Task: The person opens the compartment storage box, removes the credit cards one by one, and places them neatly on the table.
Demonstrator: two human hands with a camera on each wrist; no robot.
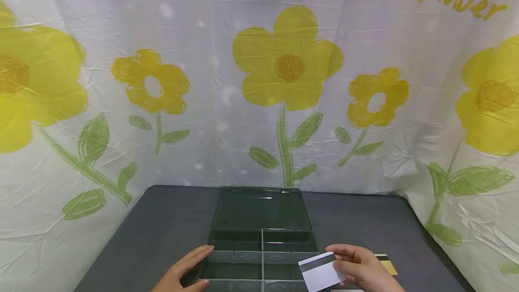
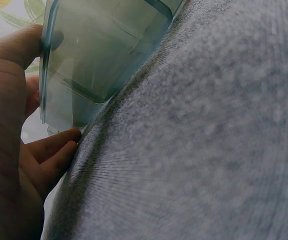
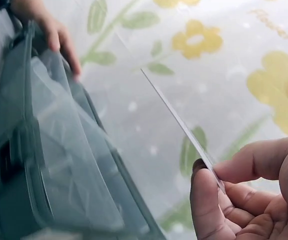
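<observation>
One white plastic card with a dark magnetic stripe [image 1: 321, 271] is pinched in the right hand [image 1: 362, 269], just right of one open, clear green plastic box with dividers [image 1: 259, 242] near the desk's [image 1: 162, 229] near edge. The left hand [image 1: 184, 271] rests spread against the box's left wall. One yellow card [image 1: 387, 265] lies right, partly hidden by the right hand.

Left hand [image 1: 184, 274] lies flat, apparently relaxed; right hand [image 1: 362, 269] pinches with thumb and fingers.

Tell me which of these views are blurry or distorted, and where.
Head view: sharp, wide-angle bowing at the edges, white card clear. Left wrist view: gray table cover soft and close. Right wrist view: clear box motion-smeared; the card's edge and right hand sharper.
</observation>
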